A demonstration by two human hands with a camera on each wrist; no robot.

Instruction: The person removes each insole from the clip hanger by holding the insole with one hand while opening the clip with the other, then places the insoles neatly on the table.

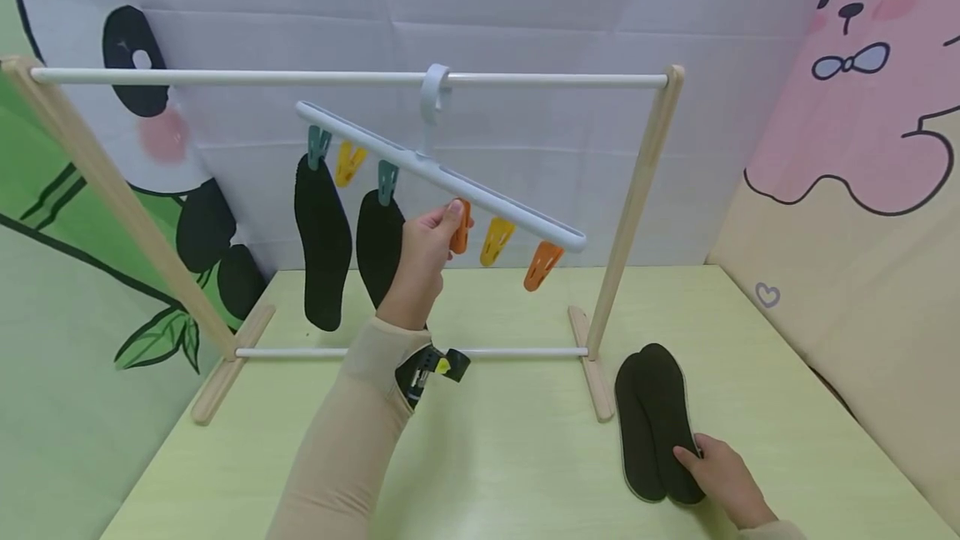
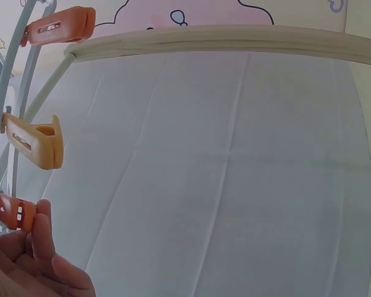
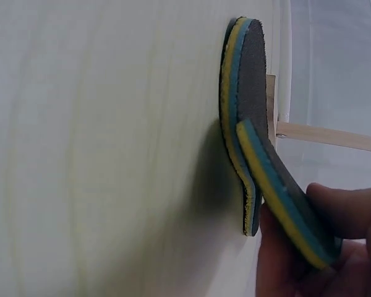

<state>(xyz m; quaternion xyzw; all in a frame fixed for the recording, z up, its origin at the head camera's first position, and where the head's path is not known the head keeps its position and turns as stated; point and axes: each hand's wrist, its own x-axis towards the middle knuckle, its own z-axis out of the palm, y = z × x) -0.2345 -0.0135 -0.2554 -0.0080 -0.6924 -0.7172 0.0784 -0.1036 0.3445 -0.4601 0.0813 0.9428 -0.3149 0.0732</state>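
Note:
My left hand (image 1: 423, 257) pinches an orange clothespin (image 1: 462, 227) that hangs from the middle of a white clip hanger (image 1: 495, 202). In the left wrist view, thumb and fingertips sit on either side of that orange clothespin (image 2: 18, 213). The hanger tilts down to the right, and two black insoles (image 1: 324, 244) dangle from green clothespins on its left half. At the lower right, my right hand (image 1: 723, 473) grips the near end of another black insole (image 1: 663, 398), which overlaps a second insole (image 1: 636, 448). In the right wrist view, the gripped insole (image 3: 284, 195) shows yellow and blue-green edge layers.
The hanger's hook loops over the white top bar (image 1: 225, 77) of a wooden-sided drying rack (image 1: 633, 207). A yellow clothespin (image 1: 497, 242) and another orange clothespin (image 1: 543, 265) hang on the hanger's right half. Behind the pale tabletop (image 1: 517, 457) is a cloth backdrop (image 1: 525, 7).

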